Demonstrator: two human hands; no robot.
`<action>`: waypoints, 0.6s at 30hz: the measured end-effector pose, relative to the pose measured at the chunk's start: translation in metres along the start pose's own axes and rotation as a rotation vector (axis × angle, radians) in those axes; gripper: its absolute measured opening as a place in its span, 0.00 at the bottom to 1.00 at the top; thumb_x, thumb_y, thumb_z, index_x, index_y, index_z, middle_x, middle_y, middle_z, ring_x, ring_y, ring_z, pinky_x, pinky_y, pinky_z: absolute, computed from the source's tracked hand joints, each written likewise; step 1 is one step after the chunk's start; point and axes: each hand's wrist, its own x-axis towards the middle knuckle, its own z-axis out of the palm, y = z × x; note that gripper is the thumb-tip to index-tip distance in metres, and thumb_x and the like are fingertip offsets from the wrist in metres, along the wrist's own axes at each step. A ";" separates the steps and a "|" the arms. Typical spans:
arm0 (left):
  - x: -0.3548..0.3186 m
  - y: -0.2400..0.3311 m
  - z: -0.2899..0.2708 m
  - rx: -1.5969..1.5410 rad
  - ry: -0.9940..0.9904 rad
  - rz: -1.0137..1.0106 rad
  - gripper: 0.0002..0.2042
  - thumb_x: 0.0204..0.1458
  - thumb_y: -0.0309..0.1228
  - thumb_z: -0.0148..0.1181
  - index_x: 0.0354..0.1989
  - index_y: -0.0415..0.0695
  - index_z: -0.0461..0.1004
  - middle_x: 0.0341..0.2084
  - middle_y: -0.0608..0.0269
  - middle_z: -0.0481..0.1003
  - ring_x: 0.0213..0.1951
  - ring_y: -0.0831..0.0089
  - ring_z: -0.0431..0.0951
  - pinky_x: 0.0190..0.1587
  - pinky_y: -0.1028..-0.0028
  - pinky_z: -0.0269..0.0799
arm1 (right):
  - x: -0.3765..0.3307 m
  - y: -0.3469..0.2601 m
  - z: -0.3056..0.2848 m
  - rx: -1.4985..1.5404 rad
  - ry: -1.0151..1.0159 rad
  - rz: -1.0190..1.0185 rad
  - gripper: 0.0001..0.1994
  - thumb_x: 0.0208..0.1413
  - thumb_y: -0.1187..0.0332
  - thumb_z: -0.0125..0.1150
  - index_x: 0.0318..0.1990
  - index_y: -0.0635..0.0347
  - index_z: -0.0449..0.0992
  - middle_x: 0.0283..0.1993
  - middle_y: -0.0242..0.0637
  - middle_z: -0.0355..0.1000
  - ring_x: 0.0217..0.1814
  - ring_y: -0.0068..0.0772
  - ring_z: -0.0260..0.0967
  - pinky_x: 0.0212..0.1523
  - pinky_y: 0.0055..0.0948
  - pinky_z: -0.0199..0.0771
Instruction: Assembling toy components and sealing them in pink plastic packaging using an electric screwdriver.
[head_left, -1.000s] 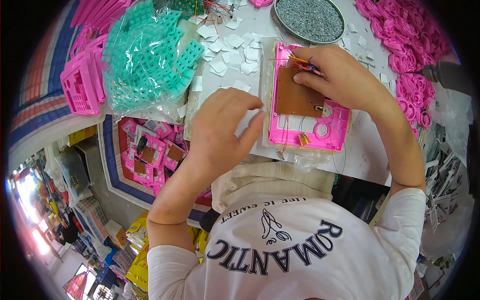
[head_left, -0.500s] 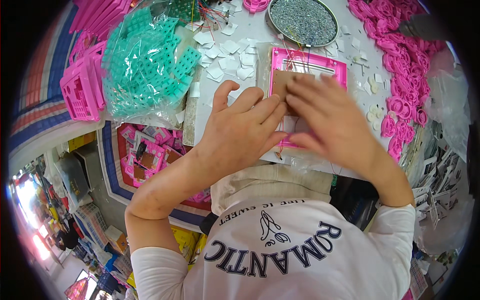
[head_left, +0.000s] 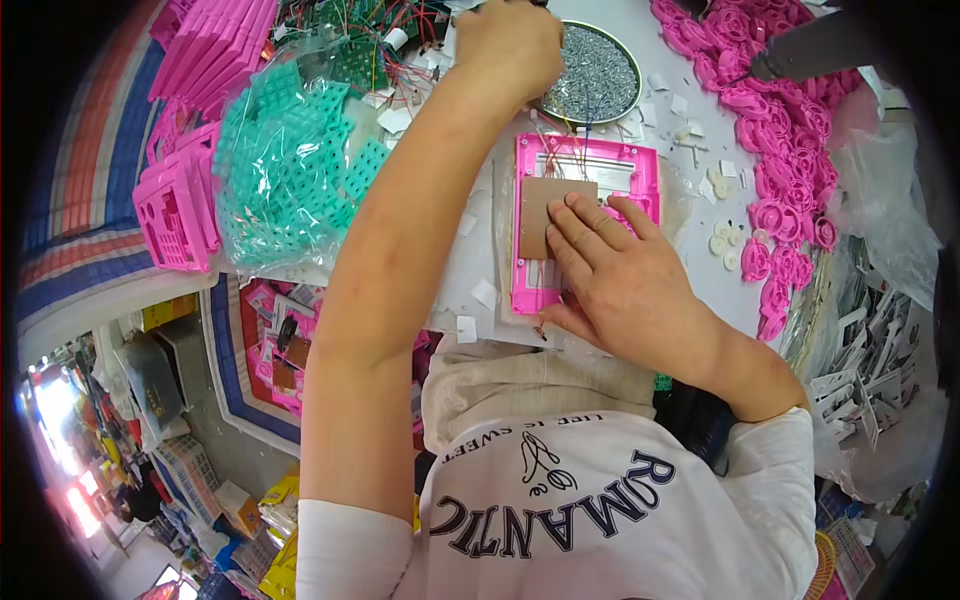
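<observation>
Closest to us is our own white shirt (head_left: 560, 500) with dark lettering, and above it a beige cloth (head_left: 520, 385) across the lap at the table's near edge. Just past that, our right hand (head_left: 625, 285) lies flat and spread on the pink plastic frame (head_left: 585, 215), fingers pressing on the brown board (head_left: 550, 212) seated inside it; the hand grips nothing, it only pins the board and frame against the white table (head_left: 690, 270). Thin wires (head_left: 575, 150) cross the upper part of the frame. Small white paper scraps (head_left: 478, 292) lie beside the frame on its left. Further left, a clear bag of teal plastic grids (head_left: 290, 180) sits beside a stack of pink housings (head_left: 180, 205). To the right of the frame, a few white discs (head_left: 722, 240) rest near a long heap of pink round parts (head_left: 780, 170) running along the table's right side. Our left arm stretches straight out over the table, and the left hand (head_left: 505, 45) is curled at the far edge, just beside the round tray of small grey metal pieces (head_left: 592, 75); it looks closed around something, but we cannot tell what, since the fingers hide it. Behind the hand lies a tangle of green circuit boards with red wires (head_left: 375, 45).
</observation>
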 end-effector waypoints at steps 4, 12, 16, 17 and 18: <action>0.023 0.017 0.018 0.052 -0.308 0.036 0.08 0.52 0.30 0.59 0.34 0.47 0.85 0.36 0.58 0.85 0.43 0.59 0.84 0.53 0.52 0.64 | -0.008 0.010 0.000 0.109 0.075 0.004 0.32 0.53 0.51 0.69 0.55 0.72 0.76 0.62 0.50 0.73 0.67 0.48 0.68 0.68 0.51 0.63; 0.023 0.007 0.046 0.001 -0.051 -0.057 0.10 0.56 0.33 0.57 0.38 0.46 0.85 0.36 0.55 0.84 0.42 0.57 0.84 0.49 0.50 0.66 | -0.024 0.118 -0.093 0.545 1.484 0.228 0.23 0.67 0.62 0.51 0.60 0.76 0.67 0.61 0.65 0.68 0.60 0.60 0.68 0.69 0.53 0.57; 0.016 0.018 0.028 -0.224 -0.002 -0.100 0.12 0.57 0.38 0.60 0.36 0.44 0.84 0.35 0.54 0.84 0.41 0.53 0.84 0.46 0.48 0.69 | -0.032 0.201 -0.101 1.527 0.950 0.096 0.26 0.70 0.60 0.51 0.70 0.63 0.61 0.51 0.43 0.73 0.49 0.36 0.73 0.55 0.39 0.70; 0.008 0.021 0.019 -0.295 0.011 -0.103 0.12 0.57 0.39 0.60 0.36 0.43 0.84 0.35 0.54 0.84 0.40 0.51 0.83 0.45 0.47 0.70 | -0.028 0.210 -0.097 1.639 0.654 -0.081 0.25 0.68 0.61 0.52 0.66 0.67 0.64 0.46 0.42 0.72 0.49 0.38 0.72 0.62 0.48 0.67; -0.009 0.025 0.003 -0.429 0.075 -0.037 0.10 0.55 0.35 0.62 0.34 0.41 0.82 0.31 0.53 0.82 0.35 0.53 0.82 0.40 0.55 0.72 | -0.023 0.202 -0.093 1.617 0.579 -0.076 0.25 0.67 0.61 0.53 0.65 0.69 0.65 0.42 0.39 0.69 0.47 0.36 0.70 0.63 0.50 0.66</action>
